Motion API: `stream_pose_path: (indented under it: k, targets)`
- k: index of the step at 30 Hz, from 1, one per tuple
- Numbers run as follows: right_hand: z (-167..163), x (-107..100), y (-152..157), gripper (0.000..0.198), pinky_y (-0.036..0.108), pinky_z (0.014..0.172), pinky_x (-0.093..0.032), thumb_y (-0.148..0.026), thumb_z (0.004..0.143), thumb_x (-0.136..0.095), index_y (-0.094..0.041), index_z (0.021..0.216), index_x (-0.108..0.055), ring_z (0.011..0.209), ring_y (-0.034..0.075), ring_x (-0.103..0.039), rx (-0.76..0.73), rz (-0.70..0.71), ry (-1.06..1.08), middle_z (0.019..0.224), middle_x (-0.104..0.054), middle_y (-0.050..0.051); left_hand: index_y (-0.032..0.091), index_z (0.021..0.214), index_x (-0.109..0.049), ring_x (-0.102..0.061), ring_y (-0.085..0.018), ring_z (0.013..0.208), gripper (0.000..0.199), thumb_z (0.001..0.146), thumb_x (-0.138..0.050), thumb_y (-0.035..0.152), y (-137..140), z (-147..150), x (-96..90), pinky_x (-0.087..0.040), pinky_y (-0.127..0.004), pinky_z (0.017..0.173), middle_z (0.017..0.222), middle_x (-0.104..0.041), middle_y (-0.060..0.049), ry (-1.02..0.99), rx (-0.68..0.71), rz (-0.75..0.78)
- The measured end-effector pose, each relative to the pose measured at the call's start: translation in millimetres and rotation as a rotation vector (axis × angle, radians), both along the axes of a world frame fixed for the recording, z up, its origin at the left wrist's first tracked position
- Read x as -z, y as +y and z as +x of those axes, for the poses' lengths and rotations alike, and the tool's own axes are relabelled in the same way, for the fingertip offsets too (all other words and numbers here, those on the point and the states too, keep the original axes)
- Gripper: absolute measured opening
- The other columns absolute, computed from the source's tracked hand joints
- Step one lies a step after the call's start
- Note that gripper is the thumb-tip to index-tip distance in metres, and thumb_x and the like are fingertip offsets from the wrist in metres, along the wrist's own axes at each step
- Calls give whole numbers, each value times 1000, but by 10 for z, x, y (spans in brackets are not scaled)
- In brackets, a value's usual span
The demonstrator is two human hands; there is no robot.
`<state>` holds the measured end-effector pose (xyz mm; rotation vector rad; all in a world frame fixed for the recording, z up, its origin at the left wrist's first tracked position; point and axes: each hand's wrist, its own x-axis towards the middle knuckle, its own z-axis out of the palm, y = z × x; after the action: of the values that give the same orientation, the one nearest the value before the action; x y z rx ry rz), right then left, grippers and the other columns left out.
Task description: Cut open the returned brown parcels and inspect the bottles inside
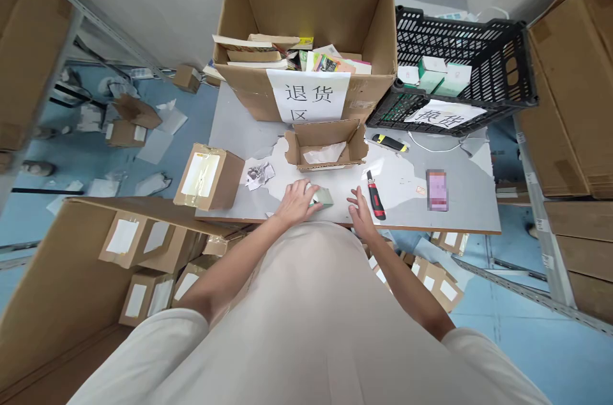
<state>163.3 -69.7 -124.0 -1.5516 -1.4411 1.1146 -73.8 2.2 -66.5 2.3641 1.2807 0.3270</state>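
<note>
Near the table's front edge, my left hand is curled over a small pale-green box, gripping its left part, which the fingers hide. My right hand is to the right of that box, fingers apart and nothing in them. Just right of it lies a red-and-black box cutter. Beyond both hands stands an opened small cardboard box with white paper inside. A crumpled piece of printed paper rests on the table left of my left hand.
A large carton of books stands at the back, beside a black crate holding several green-and-white boxes. A taped parcel sits at the table's left end. A yellow-and-black cutter and a pink blurred rectangle lie rightward. Parcels fill a big carton at lower left.
</note>
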Motion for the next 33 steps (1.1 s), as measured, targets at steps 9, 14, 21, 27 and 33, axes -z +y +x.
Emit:
stream_pose_path:
  k: [9, 14, 21, 27, 33]
  targets:
    - [257, -447, 90, 92, 50, 95, -49, -74, 81, -45, -36, 153, -4, 140, 33, -34, -69, -76, 187, 161, -10, 13, 21, 120, -50, -59, -21, 90, 57, 90, -31, 66, -60, -379, -44, -50, -38, 82, 100, -58, -8, -831, -574, -458]
    - [6, -1003, 317, 103, 45, 87, -56, -67, 74, -62, -34, 153, -4, 133, 32, -41, -154, 28, 107, 155, -21, 14, 24, 129, -49, -67, -22, 86, 65, 87, -32, 71, -65, -104, 40, -53, -35, 74, 100, -68, -7, -1217, -735, -1032]
    - [-195, -1070, 343, 89, 57, 106, -41, -47, 76, -71, -26, 149, -25, 133, 37, -39, -176, 219, -406, 140, -33, 18, 20, 114, -62, -69, -19, 90, 51, 92, -39, 60, -77, 226, 537, -52, -33, 84, 104, -72, -6, -1202, -966, -1293]
    - [-293, -761, 313, 75, 51, 91, -53, -41, 80, -66, -28, 144, -29, 131, 33, -42, -256, 185, -346, 148, -28, 17, 15, 92, -68, -69, -26, 88, 51, 92, -37, 56, -24, 269, 800, -51, -39, 88, 90, -74, -11, -1122, -1020, -1454]
    - [-208, -505, 396, 70, 52, 101, -45, -39, 75, -72, -22, 135, -40, 127, 32, -46, -289, 285, -336, 132, -44, 18, 15, 86, -68, -67, -25, 84, 32, 84, -55, 44, 3, 206, 974, -49, -36, 84, 85, -73, -9, -1094, -849, -1441]
